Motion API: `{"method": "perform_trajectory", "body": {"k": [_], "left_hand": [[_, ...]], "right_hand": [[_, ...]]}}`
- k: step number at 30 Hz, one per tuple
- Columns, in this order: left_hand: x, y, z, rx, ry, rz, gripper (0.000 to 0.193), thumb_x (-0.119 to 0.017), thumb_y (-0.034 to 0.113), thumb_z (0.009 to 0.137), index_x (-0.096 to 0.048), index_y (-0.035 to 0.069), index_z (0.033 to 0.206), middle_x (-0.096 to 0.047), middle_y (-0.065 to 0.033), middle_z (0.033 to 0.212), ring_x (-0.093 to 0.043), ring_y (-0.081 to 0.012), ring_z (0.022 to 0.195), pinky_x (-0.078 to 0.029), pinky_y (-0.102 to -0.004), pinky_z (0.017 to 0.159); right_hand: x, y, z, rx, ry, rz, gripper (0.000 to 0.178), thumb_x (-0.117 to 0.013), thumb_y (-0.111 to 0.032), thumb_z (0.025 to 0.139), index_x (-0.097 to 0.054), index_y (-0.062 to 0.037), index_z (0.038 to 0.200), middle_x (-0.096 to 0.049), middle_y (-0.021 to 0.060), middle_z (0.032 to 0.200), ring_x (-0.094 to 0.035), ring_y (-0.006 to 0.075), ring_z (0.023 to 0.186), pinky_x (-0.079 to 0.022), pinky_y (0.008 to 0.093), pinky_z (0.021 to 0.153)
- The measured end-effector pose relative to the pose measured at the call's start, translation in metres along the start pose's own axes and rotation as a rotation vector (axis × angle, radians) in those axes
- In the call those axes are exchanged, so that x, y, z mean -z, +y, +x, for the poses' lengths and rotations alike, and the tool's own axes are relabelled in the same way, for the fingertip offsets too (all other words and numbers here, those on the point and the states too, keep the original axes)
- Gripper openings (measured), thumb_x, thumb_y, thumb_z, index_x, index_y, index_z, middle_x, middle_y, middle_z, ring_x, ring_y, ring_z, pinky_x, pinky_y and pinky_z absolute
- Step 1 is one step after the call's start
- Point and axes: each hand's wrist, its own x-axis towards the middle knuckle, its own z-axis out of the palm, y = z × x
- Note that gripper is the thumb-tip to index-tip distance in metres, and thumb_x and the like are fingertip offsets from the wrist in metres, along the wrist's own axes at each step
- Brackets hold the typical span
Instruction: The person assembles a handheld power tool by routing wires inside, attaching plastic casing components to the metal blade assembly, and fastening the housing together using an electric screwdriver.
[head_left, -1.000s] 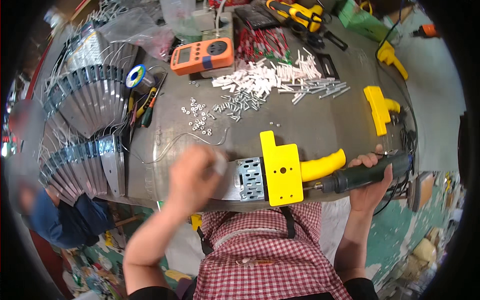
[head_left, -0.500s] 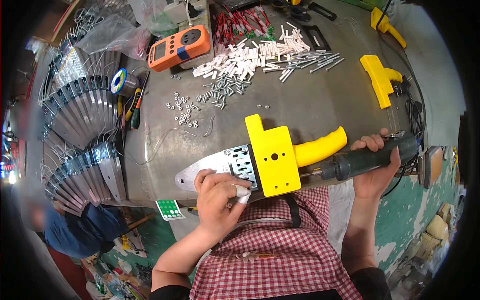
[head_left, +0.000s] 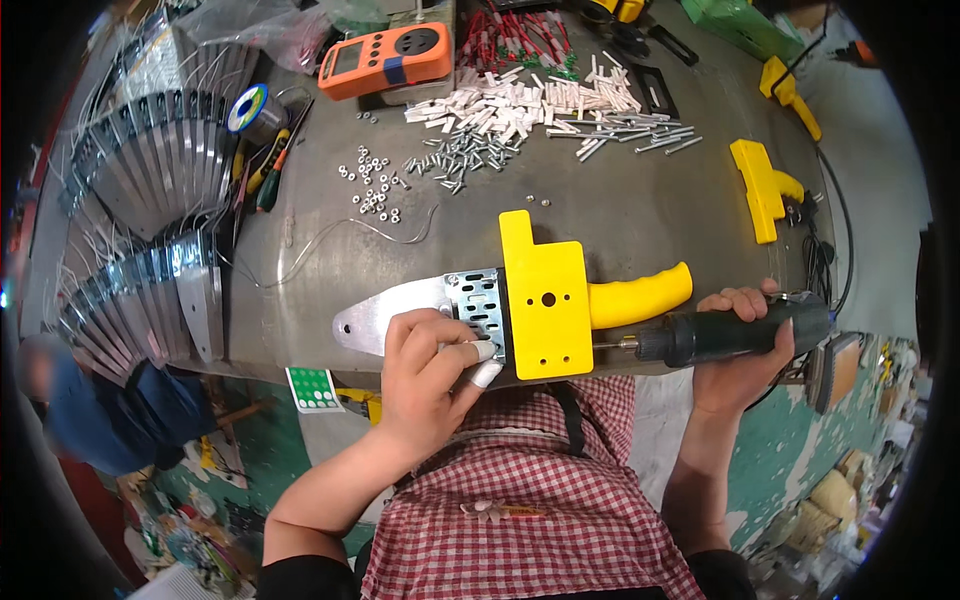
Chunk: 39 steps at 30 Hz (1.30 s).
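A pipe welder with a yellow plastic body [head_left: 548, 335], a yellow handle and a pointed silver heating plate [head_left: 390, 318] lies flat near the table's front edge. A slotted metal guard [head_left: 474, 305] joins body and plate. My left hand [head_left: 430, 375], white tape on two fingertips, grips the guard's near side; part of the fingers is hidden. Wrapped in my right hand [head_left: 745, 345] is a dark electric screwdriver [head_left: 715, 335], held level. Its bit meets the body's right side, just below the handle; the bit's tip is hidden.
White sleeves [head_left: 520, 105], screws [head_left: 460, 155], nuts [head_left: 370, 185] and long bolts [head_left: 630, 130] lie behind. An orange meter [head_left: 385, 62] stands beyond. Metal plates [head_left: 140, 170] with wires fan out at left beside a solder spool [head_left: 257, 112]. Another yellow housing [head_left: 757, 190] lies right.
The whole view has shifted, with the table's things lower or sideways in the picture. Both hands keep their hold, and the screwdriver bit stays at the body's right side.
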Motion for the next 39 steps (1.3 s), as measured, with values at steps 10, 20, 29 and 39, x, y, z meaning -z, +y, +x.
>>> {"method": "perform_trajectory", "body": {"k": [10,20,29,39], "left_hand": [[0.003,-0.003,-0.001,-0.016,-0.028,-0.13,0.027,-0.071,0.003,0.062,-0.064,0.007,0.088,-0.061,-0.0049,0.093,-0.053,-0.0281,0.09,-0.042,-0.0384,0.08],[-0.004,-0.003,0.001,0.0,0.015,-0.124,0.023,-0.071,0.003,0.064,-0.058,0.007,0.083,-0.06,-0.0046,0.089,-0.054,-0.0276,0.088,-0.043,-0.0376,0.078],[0.021,-0.004,-0.015,0.099,0.096,-0.293,0.029,-0.069,0.001,0.074,-0.059,0.006,0.101,-0.057,-0.0111,0.106,-0.056,-0.0276,0.096,-0.044,-0.0378,0.087],[0.05,-0.045,-0.149,1.118,0.888,-0.829,0.036,-0.055,-0.004,0.085,-0.048,0.001,0.12,-0.054,-0.0077,0.113,-0.054,-0.0179,0.102,-0.045,-0.032,0.091]], "right_hand": [[0.003,0.007,-0.004,0.007,0.102,-0.008,0.035,-0.058,-0.025,0.086,-0.046,-0.0101,0.115,-0.046,0.0004,0.087,-0.05,0.0132,0.083,-0.043,0.034,0.089],[0.001,0.008,0.0,0.031,0.09,-0.019,0.034,-0.057,-0.027,0.087,-0.045,-0.0106,0.115,-0.046,0.0001,0.087,-0.049,0.0123,0.083,-0.044,0.0333,0.088],[-0.008,-0.059,0.097,-0.186,0.08,-0.968,0.043,-0.059,-0.035,0.092,-0.047,-0.0071,0.122,-0.053,0.0072,0.087,-0.053,0.0187,0.08,-0.046,0.035,0.082],[-0.07,0.03,0.089,0.415,-0.495,-2.351,0.035,-0.06,-0.013,0.086,-0.057,-0.0029,0.119,-0.061,0.0156,0.112,-0.059,0.0299,0.1,-0.045,0.0372,0.091]]}}
